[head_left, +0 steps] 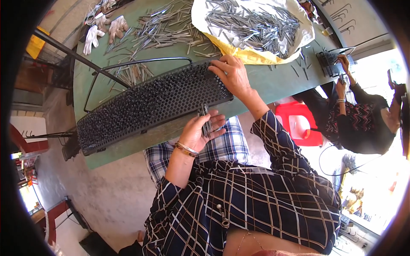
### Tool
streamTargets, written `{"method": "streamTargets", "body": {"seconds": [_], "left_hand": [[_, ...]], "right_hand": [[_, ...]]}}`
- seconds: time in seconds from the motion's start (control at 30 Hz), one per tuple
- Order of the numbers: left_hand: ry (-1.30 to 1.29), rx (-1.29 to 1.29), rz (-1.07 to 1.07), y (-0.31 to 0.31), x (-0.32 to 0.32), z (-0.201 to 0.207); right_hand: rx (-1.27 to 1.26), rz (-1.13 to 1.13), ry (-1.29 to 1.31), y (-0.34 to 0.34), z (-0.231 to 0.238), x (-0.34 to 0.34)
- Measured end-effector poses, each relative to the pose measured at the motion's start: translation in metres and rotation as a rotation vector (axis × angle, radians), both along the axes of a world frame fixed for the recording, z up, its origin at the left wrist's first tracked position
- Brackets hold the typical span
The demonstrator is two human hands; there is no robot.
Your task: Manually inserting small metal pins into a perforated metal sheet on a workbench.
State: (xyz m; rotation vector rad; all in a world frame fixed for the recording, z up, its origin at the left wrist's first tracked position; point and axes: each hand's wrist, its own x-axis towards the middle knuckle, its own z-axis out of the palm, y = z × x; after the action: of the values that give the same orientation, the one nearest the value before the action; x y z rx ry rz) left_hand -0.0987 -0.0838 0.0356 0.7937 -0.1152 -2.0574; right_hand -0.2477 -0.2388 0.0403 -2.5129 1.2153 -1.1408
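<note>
A long black perforated tray [183,94] lies slantwise along the near edge of the green table. Dark thin pieces stand packed in its holes on the left and far side; bare holes show toward the right. My left hand [194,132], palm up and fingers partly spread, holds a small bundle of thin metal strips [204,112] under the thumb, close to the tray's near edge. Over the tray's far right corner, my right hand [234,77] has its fingers bent together at the holes. Anything between those fingertips is too small to make out.
Loose metal strips [160,27] are strewn over the green table [96,81]. A white and yellow sack [252,57] holds many more. Work gloves [92,38] lie at far left. Another person [358,123] works at a similar tray [326,64] at right, near a red stool [299,121].
</note>
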Motion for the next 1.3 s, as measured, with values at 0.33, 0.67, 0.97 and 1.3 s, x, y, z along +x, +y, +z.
{"method": "streamTargets", "body": {"seconds": [0.33,0.67,0.97,1.3], "left_hand": [[-0.142,-0.033,0.048,0.001,0.002,-0.014],[-0.206,-0.038,0.088,0.002,-0.001,-0.006],[-0.143,-0.084,0.092,0.002,0.0,-0.009],[-0.227,-0.195,0.156,0.001,-0.001,0.005]], "right_hand": [[-0.044,0.011,0.158,0.005,0.008,0.002],[-0.031,0.006,0.083,0.003,-0.001,0.0],[0.014,-0.026,0.138,0.008,0.011,0.002],[1.077,0.28,-0.216,0.057,0.032,0.014]]}}
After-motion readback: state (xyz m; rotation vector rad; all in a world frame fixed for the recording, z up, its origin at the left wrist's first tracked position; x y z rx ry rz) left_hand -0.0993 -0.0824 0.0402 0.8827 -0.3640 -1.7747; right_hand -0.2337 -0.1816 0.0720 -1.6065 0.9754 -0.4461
